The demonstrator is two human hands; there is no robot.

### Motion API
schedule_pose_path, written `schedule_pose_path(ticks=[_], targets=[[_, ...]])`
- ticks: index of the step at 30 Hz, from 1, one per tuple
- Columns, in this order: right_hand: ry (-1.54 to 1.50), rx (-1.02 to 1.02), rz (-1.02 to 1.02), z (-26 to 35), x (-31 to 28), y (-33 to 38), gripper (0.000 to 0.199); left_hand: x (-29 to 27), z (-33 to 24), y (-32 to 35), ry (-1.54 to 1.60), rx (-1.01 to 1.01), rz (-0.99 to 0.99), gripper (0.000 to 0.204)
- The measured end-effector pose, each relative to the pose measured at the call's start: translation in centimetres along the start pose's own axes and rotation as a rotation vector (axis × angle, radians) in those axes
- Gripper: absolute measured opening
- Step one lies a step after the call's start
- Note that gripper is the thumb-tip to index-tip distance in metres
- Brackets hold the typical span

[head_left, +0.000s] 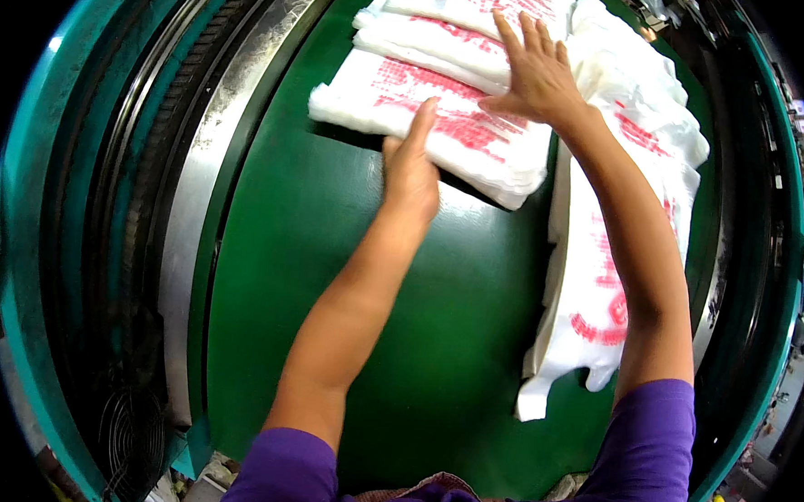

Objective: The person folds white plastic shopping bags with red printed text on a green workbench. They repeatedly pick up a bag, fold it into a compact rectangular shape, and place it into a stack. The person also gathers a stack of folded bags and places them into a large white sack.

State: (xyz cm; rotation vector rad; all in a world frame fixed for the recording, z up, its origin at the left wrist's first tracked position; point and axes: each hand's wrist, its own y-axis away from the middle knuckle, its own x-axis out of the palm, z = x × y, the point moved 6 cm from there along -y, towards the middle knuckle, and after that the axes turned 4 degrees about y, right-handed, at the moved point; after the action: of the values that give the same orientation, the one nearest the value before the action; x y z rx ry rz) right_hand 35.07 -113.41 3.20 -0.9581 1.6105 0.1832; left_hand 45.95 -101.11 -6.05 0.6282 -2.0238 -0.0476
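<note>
A folded stack of white plastic bags with red print [388, 91] lies at the far middle of the green surface, its near edge a little raised. My left hand [410, 179] grips that edge, thumb on top and the other fingers hidden underneath. Above the same stack my right hand [540, 81] is spread flat, fingers pointing away; whether the palm presses on the bags I cannot tell. Further folded bags [422, 38] lie just behind. On the right, a long unfolded pile of the same bags [587, 270] stretches toward me, its handle ends nearest, partly behind my right arm.
The green surface [379, 341] is bordered on the left by a worn metal rail [201, 177] and dark machine parts. A teal frame [26, 222] curves round the outside. A black wire coil [130, 437] sits at the lower left.
</note>
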Motion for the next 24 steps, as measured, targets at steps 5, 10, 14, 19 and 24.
schedule_pose_path(ticks=[5, 10, 14, 19, 24], targets=[[-0.057, 0.044, 0.495, 0.1, 8.4, -6.0, 0.044, -1.2, 2.6, -3.7, -0.136, 0.110, -0.207, 0.044], [-0.078, 0.041, 0.356, 2.1, 6.9, -5.7, 0.021, -3.6, 1.5, -0.6, -0.083, -0.024, -0.160, 0.045], [-0.360, -0.092, 0.763, 10.0, 2.3, 0.0, 0.034, -12.0, -4.2, 9.9, -1.165, 0.376, 0.320, 0.035], [-0.928, -0.219, 0.987, 25.1, -5.3, 14.0, 0.042, -20.6, -13.3, 22.7, -0.351, -0.118, 0.012, 0.042], [-1.646, 0.089, 0.585, 37.5, -14.5, 22.3, 0.051, -26.3, -21.4, 30.5, -0.405, -0.074, -0.174, 0.057]])
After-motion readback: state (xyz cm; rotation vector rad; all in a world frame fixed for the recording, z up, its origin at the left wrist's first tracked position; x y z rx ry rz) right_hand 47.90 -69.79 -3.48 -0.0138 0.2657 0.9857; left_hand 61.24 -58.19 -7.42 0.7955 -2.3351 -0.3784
